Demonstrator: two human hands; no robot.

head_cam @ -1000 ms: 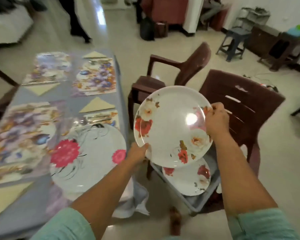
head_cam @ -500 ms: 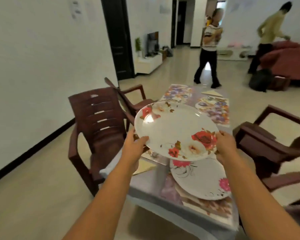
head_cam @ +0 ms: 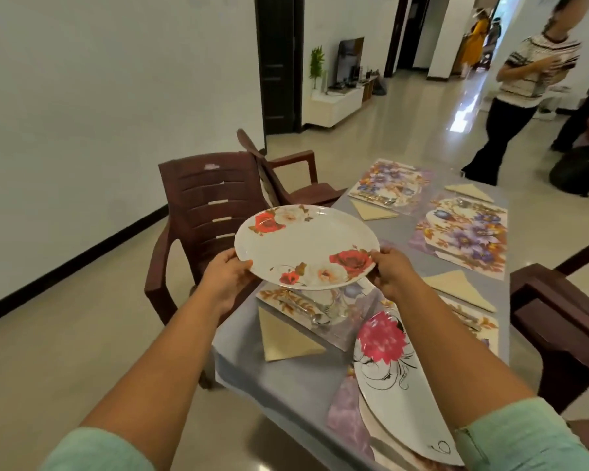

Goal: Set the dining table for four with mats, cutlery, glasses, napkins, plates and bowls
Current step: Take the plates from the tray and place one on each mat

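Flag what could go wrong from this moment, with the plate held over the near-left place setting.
1. The rose-patterned plate is held only at opposite rims by the left hand and right hand, above the table's edge; a slip could drop it to the floor.
2. Cutlery lies on the floral placemat below; the plate may land on it and sit tilted.
3. The pink-flower plate lies under the right forearm, which might nudge it.
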